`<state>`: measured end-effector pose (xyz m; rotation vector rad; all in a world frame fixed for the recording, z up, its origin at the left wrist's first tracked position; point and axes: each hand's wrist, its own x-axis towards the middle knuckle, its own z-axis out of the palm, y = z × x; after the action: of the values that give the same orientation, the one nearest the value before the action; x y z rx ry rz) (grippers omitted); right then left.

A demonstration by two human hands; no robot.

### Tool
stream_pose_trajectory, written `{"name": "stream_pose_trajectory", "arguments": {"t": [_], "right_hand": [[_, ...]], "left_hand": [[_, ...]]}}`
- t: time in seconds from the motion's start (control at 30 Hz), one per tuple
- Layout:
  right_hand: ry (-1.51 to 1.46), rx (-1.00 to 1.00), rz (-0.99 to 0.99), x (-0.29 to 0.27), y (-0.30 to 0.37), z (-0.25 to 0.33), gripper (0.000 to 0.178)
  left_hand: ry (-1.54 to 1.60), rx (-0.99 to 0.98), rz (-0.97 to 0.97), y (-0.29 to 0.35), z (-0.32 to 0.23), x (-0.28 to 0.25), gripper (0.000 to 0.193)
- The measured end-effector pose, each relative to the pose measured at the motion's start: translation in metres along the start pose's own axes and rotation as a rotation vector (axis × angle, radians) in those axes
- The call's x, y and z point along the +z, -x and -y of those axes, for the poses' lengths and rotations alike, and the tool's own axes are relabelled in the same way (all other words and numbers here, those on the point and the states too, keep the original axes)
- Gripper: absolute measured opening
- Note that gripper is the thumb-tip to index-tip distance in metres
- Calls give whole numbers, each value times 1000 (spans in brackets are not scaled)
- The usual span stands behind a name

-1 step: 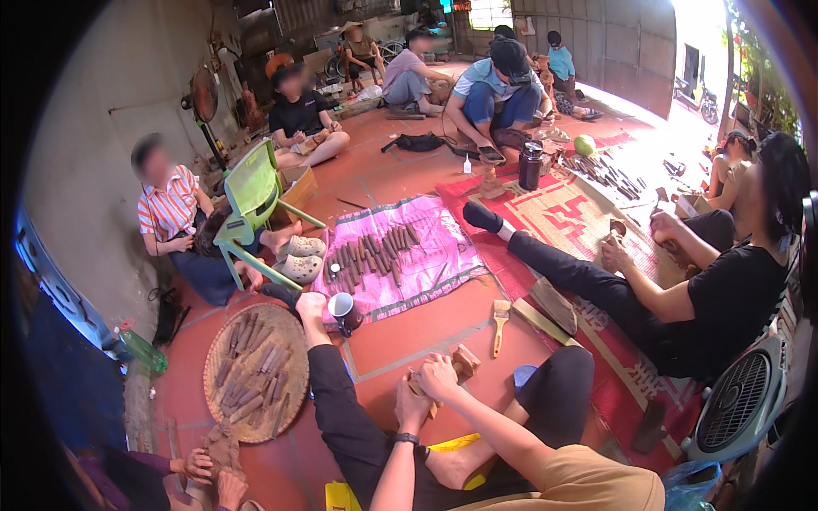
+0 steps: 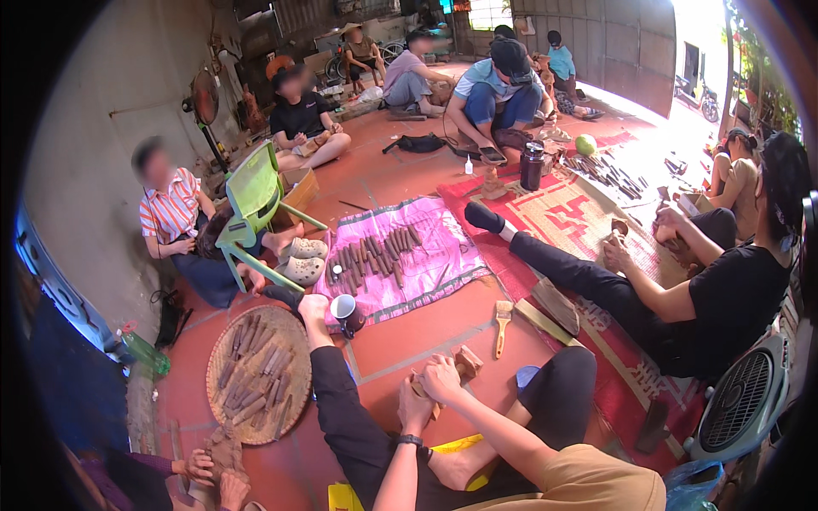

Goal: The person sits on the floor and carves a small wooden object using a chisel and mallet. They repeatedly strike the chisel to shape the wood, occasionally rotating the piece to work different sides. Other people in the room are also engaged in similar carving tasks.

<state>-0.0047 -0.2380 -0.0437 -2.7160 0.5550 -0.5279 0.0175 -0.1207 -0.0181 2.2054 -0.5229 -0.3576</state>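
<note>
Low in the middle, between my bent legs, a brown wooden carving is in my hands. My left hand, with a dark band at the wrist, is closed around its near side. On top of it and just to the right, my right hand is closed with fingers bent against the same piece. One end of the carving sticks out past my right fingers; the rest is covered. Whether a small tool sits in the right hand is hidden. Beyond lie a flat brush and a dark mug.
To the left, a round woven tray carries several chisel-like handled tools. More lie on a pink sheet ahead. A co-worker's hands work wood at lower left. On the right are a red mat, another co-worker's legs and a fan.
The whole view has shifted very slightly. My hands stay on the carving in nearly the same pose.
</note>
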Motion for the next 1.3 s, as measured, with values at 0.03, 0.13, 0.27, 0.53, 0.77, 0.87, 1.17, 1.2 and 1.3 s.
{"name": "stream_pose_trajectory", "arguments": {"t": [0.03,0.13,0.27,0.53,0.77,0.87,1.17,1.2,1.3], "right_hand": [[13,-35,-45,-6,0,6,32],[-63,-29,-76,-13,7,14,29],[-26,40,87,-2,1,-4,29],[-66,1,-70,-12,12,11,29],[19,84,133,-1,-4,-4,36],[53,60,147,-4,-4,0,36],[-44,73,-26,-7,6,10,32],[-29,85,10,-4,1,9,33],[-29,92,68,3,-10,12,35]], "left_hand": [[5,-3,-25,-2,5,-1,60],[24,-1,-19,-4,14,-5,54],[38,-8,50,4,-8,1,59],[13,-10,-23,-4,11,-1,55],[7,-19,76,4,-14,-3,64],[-22,-1,13,6,-12,-3,54],[-4,-1,11,4,3,-6,57],[-15,13,13,4,1,-7,60],[10,-4,13,4,-4,-11,59]]}}
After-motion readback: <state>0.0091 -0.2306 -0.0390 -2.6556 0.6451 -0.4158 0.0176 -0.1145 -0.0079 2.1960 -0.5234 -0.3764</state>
